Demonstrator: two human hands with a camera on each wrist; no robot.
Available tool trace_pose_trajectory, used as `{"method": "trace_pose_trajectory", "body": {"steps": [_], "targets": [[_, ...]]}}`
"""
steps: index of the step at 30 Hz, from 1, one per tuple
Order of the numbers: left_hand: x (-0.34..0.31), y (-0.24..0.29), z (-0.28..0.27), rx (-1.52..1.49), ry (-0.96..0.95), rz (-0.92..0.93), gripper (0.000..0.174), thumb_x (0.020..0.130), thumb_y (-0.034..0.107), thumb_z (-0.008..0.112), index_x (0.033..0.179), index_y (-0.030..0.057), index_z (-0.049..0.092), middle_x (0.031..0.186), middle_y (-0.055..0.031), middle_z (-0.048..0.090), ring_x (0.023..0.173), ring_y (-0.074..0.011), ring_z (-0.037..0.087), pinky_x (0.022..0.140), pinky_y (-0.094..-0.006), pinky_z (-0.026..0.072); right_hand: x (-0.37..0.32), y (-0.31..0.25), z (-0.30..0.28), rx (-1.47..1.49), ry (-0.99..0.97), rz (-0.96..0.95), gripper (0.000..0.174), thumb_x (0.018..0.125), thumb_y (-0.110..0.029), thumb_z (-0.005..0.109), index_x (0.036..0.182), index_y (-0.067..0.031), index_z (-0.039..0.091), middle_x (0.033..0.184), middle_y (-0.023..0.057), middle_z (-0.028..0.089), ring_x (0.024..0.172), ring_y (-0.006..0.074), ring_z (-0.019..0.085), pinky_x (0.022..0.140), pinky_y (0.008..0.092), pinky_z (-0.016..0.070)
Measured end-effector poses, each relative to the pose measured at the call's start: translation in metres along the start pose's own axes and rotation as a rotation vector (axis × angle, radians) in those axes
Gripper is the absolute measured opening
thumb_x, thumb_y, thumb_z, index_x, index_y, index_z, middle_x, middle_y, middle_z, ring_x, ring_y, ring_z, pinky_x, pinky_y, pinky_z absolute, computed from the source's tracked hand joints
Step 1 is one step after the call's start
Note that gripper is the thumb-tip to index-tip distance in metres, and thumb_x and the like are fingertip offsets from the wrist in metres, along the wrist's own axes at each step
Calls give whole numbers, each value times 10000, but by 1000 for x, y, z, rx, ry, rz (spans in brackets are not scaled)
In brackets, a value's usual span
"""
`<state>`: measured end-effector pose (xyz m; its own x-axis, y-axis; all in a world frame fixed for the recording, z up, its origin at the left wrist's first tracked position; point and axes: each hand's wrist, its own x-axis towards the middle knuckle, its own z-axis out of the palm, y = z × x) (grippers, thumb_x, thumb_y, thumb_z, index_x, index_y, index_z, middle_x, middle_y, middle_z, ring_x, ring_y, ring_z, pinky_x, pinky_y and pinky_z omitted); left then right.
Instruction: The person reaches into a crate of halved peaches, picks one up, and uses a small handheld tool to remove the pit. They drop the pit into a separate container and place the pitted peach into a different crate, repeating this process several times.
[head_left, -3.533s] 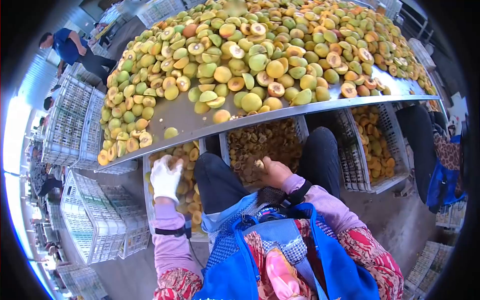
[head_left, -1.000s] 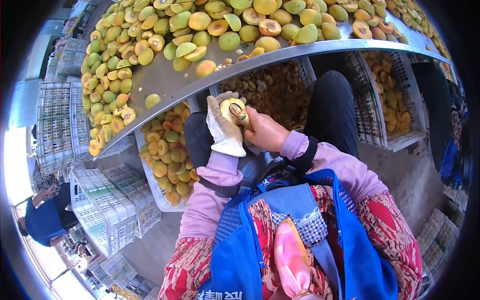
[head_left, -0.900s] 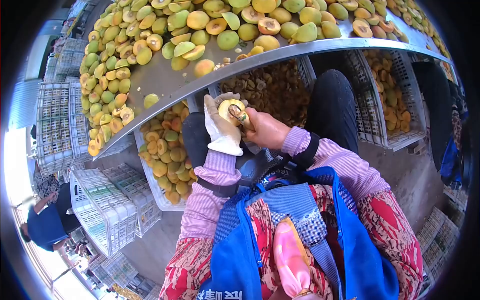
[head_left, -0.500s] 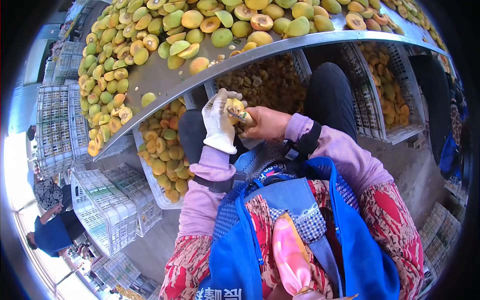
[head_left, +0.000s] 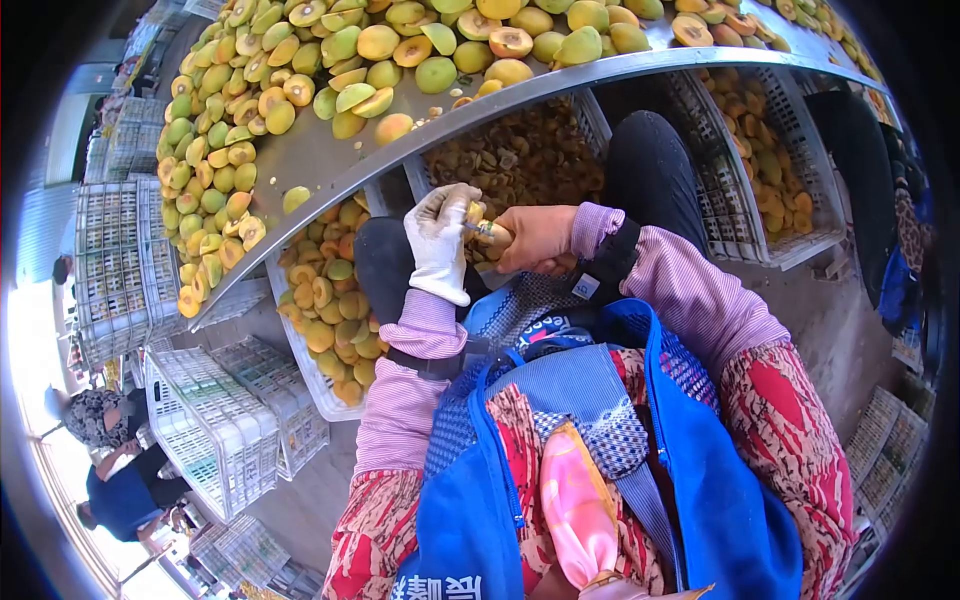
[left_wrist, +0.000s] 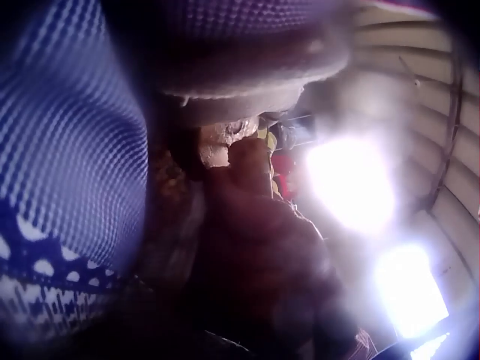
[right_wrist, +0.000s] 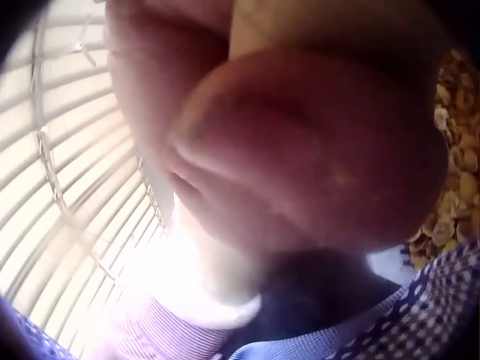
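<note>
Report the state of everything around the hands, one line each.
Left hand: gloved, holding fruit
Fruit: held, partly hidden
Right hand: bare, gripping tool
Tool: tip at fruit
Table: heaped with halves
Left crate: filled with halves
Middle crate: holding brown pieces
Right crate: holding halves

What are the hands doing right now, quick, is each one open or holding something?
Left hand, gloved: closed, holding a piece of yellow fruit.
Right hand, bare: closed, holding a pale-handled tool.
</note>
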<state>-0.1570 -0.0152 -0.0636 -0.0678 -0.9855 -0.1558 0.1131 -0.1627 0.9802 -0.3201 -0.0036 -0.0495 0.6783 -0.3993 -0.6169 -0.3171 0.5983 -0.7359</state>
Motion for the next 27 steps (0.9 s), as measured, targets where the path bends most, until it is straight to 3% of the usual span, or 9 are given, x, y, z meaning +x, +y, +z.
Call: {"method": "trace_pose_trajectory", "body": {"steps": [3,7,10,12,15,20,22,26,27], "targets": [[5,5,-8,-338,-137,-451,213,875,207,542,918,-1,560,867,-141,613,764,-243,611,697,-346,514,0,4,4,-192,94,-26,141,738,-161,613,800,-56,542,482,21,448,352,116,428,313,275,342],[2,0,-4,-333,-78,-488,230,874,223,539,926,0,553,886,-142,608,789,-247,603,720,-336,502,-6,-2,13,-243,191,-14,145,725,-170,621,780,-59,545,481,38,457,352,130,435,317,279,343],[1,3,1,-348,37,-427,192,826,169,609,867,-14,569,815,-141,609,689,-253,615,610,-354,524,-5,-2,8,-243,164,-7,120,751,-156,607,786,-71,528,481,11,438,349,110,418,317,268,340],[-2,6,3,-220,22,-354,252,872,236,544,906,-14,558,851,-154,609,751,-255,611,690,-336,506,0,3,3,111,-48,49,97,793,-126,584,776,-93,495,482,-26,399,351,74,389,309,246,323],[3,-5,4,-208,82,-206,265,872,243,545,888,-21,563,832,-159,610,713,-261,616,658,-351,513,5,8,2,337,-245,13,138,830,-112,573,756,-119,456,486,-55,357,356,42,355,302,214,296],[1,6,5,-215,42,-200,257,864,240,556,865,-16,580,824,-142,615,717,-257,625,628,-345,523,7,11,3,535,-316,-22,182,839,-144,591,740,-126,440,484,-57,343,350,35,336,295,194,288],[0,7,4,-157,-41,-17,250,859,235,552,857,-13,580,835,-133,613,737,-250,627,640,-336,526,6,12,1,637,-430,-58,172,835,-138,587,747,-120,439,484,-56,350,347,39,346,296,193,291],[5,7,-5,-92,-261,-132,281,860,259,536,887,-16,588,883,-128,620,766,-212,628,661,-307,524,-2,4,2,377,-297,-53,161,826,-124,587,757,-117,442,484,-56,354,344,44,354,296,194,291],[4,9,-3,-263,-211,-336,282,860,253,542,900,-20,601,881,-125,631,759,-196,629,667,-287,517,-8,0,6,284,-212,-22,164,834,-104,574,753,-115,433,484,-58,347,344,42,350,302,198,301]]}}
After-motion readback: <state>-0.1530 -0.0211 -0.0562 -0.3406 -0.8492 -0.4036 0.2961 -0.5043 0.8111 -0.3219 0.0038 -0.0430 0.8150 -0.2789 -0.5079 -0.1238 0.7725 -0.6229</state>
